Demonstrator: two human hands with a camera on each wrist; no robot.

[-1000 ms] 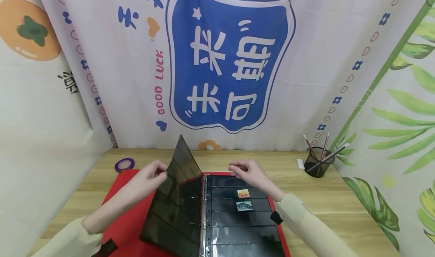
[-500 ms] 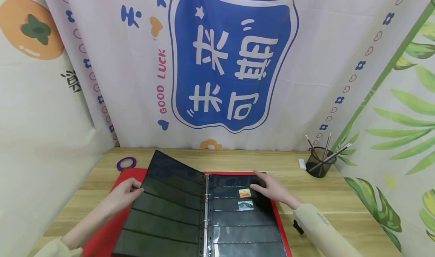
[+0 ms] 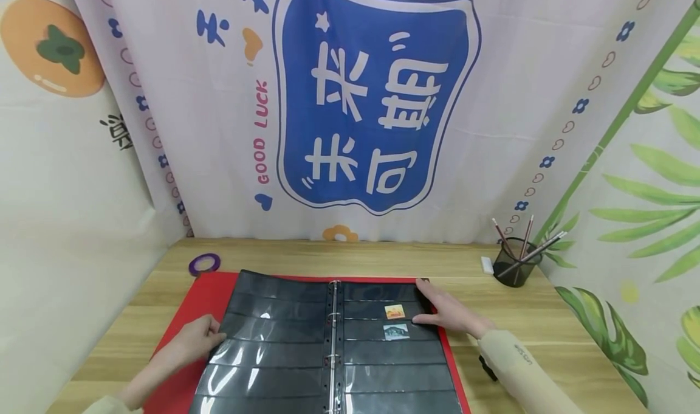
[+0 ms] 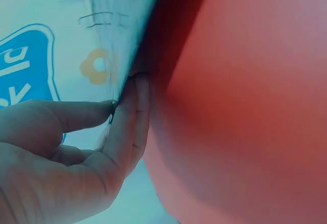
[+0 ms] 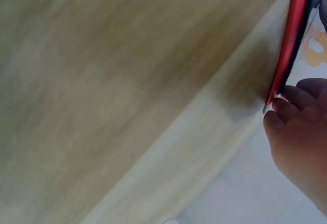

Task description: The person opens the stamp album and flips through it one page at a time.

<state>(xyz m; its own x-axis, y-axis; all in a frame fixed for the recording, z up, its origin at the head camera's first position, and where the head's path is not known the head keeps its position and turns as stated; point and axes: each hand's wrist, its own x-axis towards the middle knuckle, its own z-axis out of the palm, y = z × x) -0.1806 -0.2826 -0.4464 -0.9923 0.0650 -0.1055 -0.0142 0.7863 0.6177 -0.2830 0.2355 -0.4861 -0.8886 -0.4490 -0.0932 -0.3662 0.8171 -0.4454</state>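
Observation:
A red ring binder (image 3: 205,292) lies spread out on the table, with metal rings (image 3: 332,360) down its middle. My left hand (image 3: 195,342) pinches the outer edge of the black left page (image 3: 268,365), which has horizontal pocket strips. In the left wrist view, thumb and fingers (image 4: 127,127) meet on either side of that edge, above the red cover. My right hand (image 3: 452,313) rests at the upper right edge of the right page (image 3: 399,374), fingers extended. That page carries an orange-yellow stamp (image 3: 394,312) and, below it, a grey-green stamp (image 3: 396,332).
Behind the binder's left corner lies a purple tape roll (image 3: 205,264). At the back right, a black mesh cup (image 3: 516,268) holds several pencils beside a white eraser (image 3: 487,265). A printed curtain (image 3: 229,128) hangs behind the wooden table (image 3: 525,335).
The left page has swung down to the left, from standing steeply to lying nearly flat, with my left hand on its edge. My right hand has moved right onto the right page's edge.

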